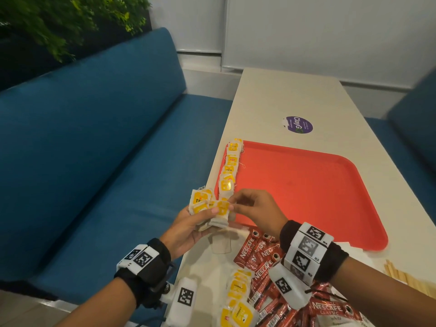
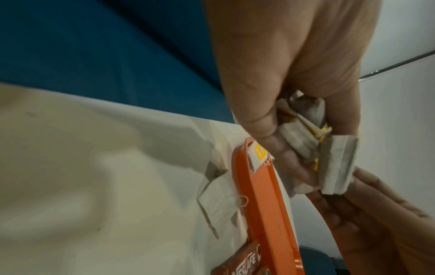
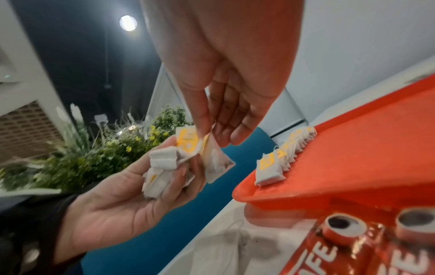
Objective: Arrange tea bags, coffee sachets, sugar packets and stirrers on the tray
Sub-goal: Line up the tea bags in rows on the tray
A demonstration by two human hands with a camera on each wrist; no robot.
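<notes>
1. Tea bags (image 1: 204,205) with yellow tags, one printed "TEA", sit bunched in the left hand (image 1: 188,228), fingers curled round them, above the table's left edge; their number cannot be told.
2. One tea bag (image 3: 215,163) from that bunch is pinched between thumb and fingertips of the right hand (image 1: 256,210).
3. A row of tea bags (image 1: 230,168) lies overlapping along the left rim of the red tray (image 1: 306,185); the exact count is unclear.
4. On the table (image 1: 278,97) a purple sticker (image 1: 298,125) reads "ClayGo".
5. Near the tray's front edge lie red coffee sachets (image 1: 257,256) marked "NESCAFÉ CLASSIC", piled too thickly to count, with loose tea bags (image 1: 238,296) just left of them.
6. Wooden stirrers (image 1: 410,279) lie at the far right.
</notes>
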